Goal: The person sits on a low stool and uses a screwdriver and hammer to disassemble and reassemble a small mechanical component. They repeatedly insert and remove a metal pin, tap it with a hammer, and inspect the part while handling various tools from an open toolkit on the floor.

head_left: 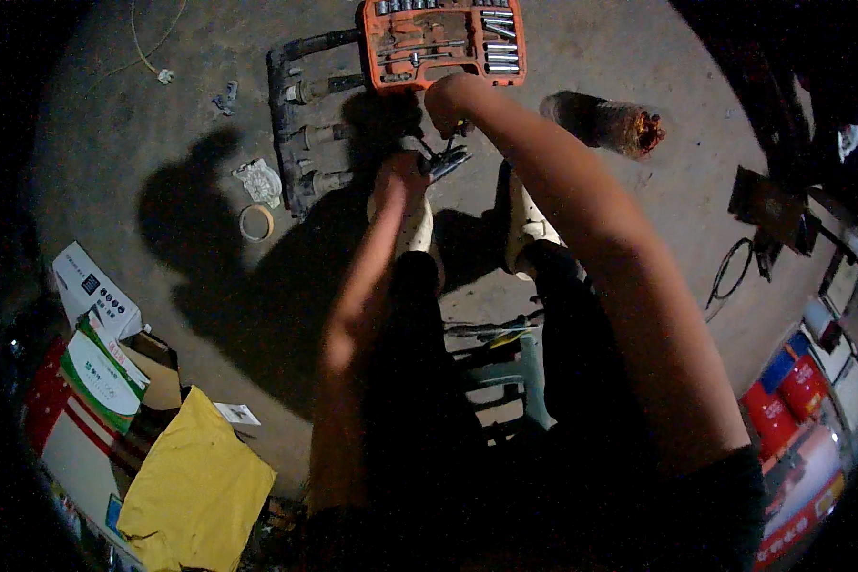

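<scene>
My left hand (400, 176) is closed on a dark, elongated metal piece (446, 165) held above my pale shoe. Just above it, my right hand (453, 100) is curled with its back up, gripping a slim dark tool with a bit of yellow showing; its fingertips are mostly hidden. The two held things meet or overlap. An open orange socket case (386, 57) with sockets and long drivers lies just beyond my right hand. A dark manifold-like part (281, 124) with several cylindrical branches lies to the left of my hands.
A tape roll (267, 222) and crumpled paper (257, 181) lie left. A rusty cylinder (624, 133) lies right. A green plastic stool (534, 381) is beneath me; cardboard boxes (100, 372), a yellow cloth (195, 486) and red containers (782, 400) fill the lower sides. Loose cable (729, 272) lies right.
</scene>
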`<control>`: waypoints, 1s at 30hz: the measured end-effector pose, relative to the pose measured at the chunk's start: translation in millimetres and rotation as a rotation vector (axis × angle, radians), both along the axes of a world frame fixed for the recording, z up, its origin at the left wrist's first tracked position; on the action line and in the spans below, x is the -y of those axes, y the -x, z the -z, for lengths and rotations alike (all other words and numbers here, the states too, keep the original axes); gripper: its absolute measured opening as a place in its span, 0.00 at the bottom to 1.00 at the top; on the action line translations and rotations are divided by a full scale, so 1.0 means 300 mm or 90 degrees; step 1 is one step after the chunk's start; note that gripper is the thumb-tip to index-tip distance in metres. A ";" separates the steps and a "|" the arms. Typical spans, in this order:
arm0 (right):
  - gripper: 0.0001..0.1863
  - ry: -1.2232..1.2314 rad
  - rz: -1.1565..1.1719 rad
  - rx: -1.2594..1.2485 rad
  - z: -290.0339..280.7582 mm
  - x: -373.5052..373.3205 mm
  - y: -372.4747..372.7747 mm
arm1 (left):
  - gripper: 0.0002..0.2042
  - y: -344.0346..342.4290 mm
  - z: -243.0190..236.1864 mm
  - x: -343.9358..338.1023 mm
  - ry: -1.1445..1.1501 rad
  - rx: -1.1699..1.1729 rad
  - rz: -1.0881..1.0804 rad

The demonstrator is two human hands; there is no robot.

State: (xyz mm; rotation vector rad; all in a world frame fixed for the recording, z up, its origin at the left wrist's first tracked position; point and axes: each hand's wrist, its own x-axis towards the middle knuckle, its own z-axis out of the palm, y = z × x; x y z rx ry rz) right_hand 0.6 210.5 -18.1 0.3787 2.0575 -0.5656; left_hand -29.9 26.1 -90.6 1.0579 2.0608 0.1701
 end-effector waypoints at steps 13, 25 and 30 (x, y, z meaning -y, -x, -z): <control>0.09 -0.137 0.322 -0.180 -0.049 0.193 -0.260 | 0.08 -0.072 0.055 0.034 -0.133 -0.105 -0.127; 0.14 -0.109 0.173 -0.104 0.005 0.129 -0.031 | 0.14 0.011 0.241 0.111 -0.153 -0.052 0.181; 0.25 -0.046 -0.004 -0.026 0.058 0.041 0.036 | 0.12 -0.032 0.012 0.077 -0.232 -0.025 -0.027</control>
